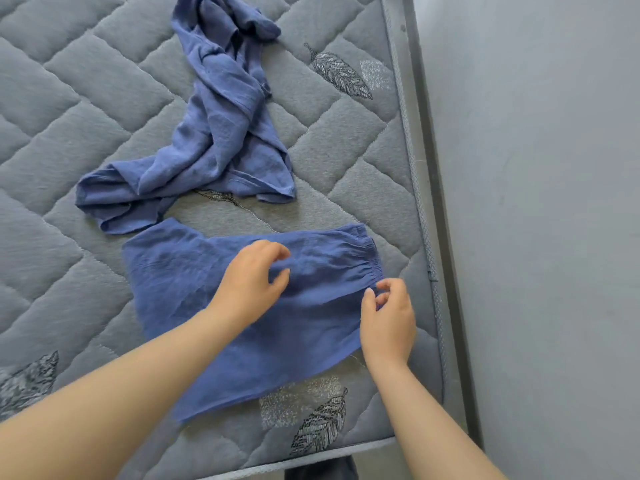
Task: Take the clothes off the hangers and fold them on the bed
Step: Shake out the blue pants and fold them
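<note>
A blue top lies crumpled on the bed, not yet folded. Nearer, blue shorts lie flat, seemingly mid-fold. The left hand hovers over them, fingers loosely curled, gripping nothing. The right hand is at the waistband edge; whether it pinches cloth I cannot tell. No hangers in sight.

The left hand and right hand are uncovered. The left forearm and right forearm are bare to the frame edge. A dark grey patch at the bottom edge is possibly the person's clothing.
</note>
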Available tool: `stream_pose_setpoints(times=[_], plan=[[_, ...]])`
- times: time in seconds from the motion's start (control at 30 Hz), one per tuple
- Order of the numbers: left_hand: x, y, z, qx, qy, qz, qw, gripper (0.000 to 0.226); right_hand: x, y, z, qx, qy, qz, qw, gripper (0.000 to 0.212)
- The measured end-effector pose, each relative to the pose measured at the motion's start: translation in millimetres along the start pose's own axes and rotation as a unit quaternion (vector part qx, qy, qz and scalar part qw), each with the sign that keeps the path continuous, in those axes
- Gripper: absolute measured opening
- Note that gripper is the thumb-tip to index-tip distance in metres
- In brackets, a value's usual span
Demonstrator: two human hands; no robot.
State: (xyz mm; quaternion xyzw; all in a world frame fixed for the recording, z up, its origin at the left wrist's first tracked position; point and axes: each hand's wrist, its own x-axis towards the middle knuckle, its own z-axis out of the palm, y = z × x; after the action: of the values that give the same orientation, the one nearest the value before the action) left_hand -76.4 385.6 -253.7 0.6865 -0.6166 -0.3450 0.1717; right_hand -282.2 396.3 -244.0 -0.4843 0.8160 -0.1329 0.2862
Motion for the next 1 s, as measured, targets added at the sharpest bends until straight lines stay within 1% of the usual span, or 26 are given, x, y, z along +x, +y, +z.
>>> stream_pose_setpoints(times=[0.03,0.07,0.13,0.17,0.23,0.27,0.33,0.4,0.43,0.47,0.53,0.6,0.7,0.77,0.83,0.87,0.9,0.97,1.0], plan=[[5.6,-2.7,-7.4,0.028,-0.005,0.008,1.0,0.023,-13.5,1.5,3.3,0.017,-0.019,0.038,0.999,0.008],[11.6,-5.0,-14.0,0.053,-0.018,0.012,0.998,0.028,-26.6,3.4,7.2,0.03,-0.037,0.069,0.996,0.016],[22.9,-8.0,-23.8,0.095,-0.061,0.016,0.993,0.036,-50.5,7.0,16.0,0.049,-0.056,0.12,0.99,0.021],[28.9,-8.1,-26.5,0.114,-0.085,0.023,0.99,0.039,-59.0,7.9,19.9,0.06,-0.048,0.145,0.986,0.019],[40.8,-4.4,-27.7,0.144,-0.126,0.047,0.98,0.044,-67.4,9.6,25.2,0.082,-0.004,0.185,0.979,0.012],[46.7,-0.1,-26.2,0.153,-0.141,0.058,0.976,0.045,-67.6,10.7,26.2,0.087,0.023,0.196,0.976,0.015],[59.5,11.8,-18.8,0.16,-0.162,0.071,0.971,0.047,-61.0,13.3,25.0,0.098,0.061,0.213,0.97,0.038],[73.0,25.8,-6.9,0.152,-0.178,0.061,0.97,0.051,-47.4,17.8,20.4,0.126,0.059,0.241,0.961,0.062],[80.7,33.4,1.0,0.151,-0.188,0.051,0.969,0.052,-38.0,22.7,18.3,0.142,0.049,0.252,0.956,0.071],[86.5,37.9,5.5,0.149,-0.195,0.037,0.969,0.053,-29.9,24.5,16.7,0.15,0.037,0.254,0.955,0.076],[100.6,47.3,19.4,0.158,-0.203,0.021,0.966,0.05,-12.4,33.3,13.3,0.156,0.014,0.25,0.955,0.079],[115.6,54.3,31.5,0.172,-0.198,0.02,0.965,0.05,5.0,39.5,9.9,0.148,-0.016,0.234,0.961,0.078],[134.9,63.4,44.1,0.156,-0.209,0.019,0.965,0.053,30.2,47.9,3.0,0.12,-0.064,0.221,0.966,0.066],[142.4,69.7,50.4,0.14,-0.233,0.012,0.962,0.054,41.7,51.9,-1.4,0.092,-0.108,0.218,0.966,0.05],[146.1,75.5,54.7,0.143,-0.256,0.017,0.956,0.043,44.4,53.0,-4.1,0.076,-0.143,0.199,0.966,0.027],[146.4,78.2,54.8,0.148,-0.265,0.027,0.953,0.033,42.6,52.0,-4.6,0.077,-0.149,0.191,0.967,0.019],[145.8,80.5,53.5,0.149,-0.269,0.039,0.951,0.025,39.2,50.0,-5.5,0.082,-0.148,0.184,0.968,0.019],[143.6,83.6,46.8,0.134,-0.262,0.062,0.954,0.017,30.8,44.9,-8.0,0.098,-0.125,0.173,0.972,0.023],[141.6,83.8,41.2,0.121,-0.253,0.071,0.957,0.015,25.6,40.9,-9.5,0.106,-0.108,0.163,0.975,0.02]])
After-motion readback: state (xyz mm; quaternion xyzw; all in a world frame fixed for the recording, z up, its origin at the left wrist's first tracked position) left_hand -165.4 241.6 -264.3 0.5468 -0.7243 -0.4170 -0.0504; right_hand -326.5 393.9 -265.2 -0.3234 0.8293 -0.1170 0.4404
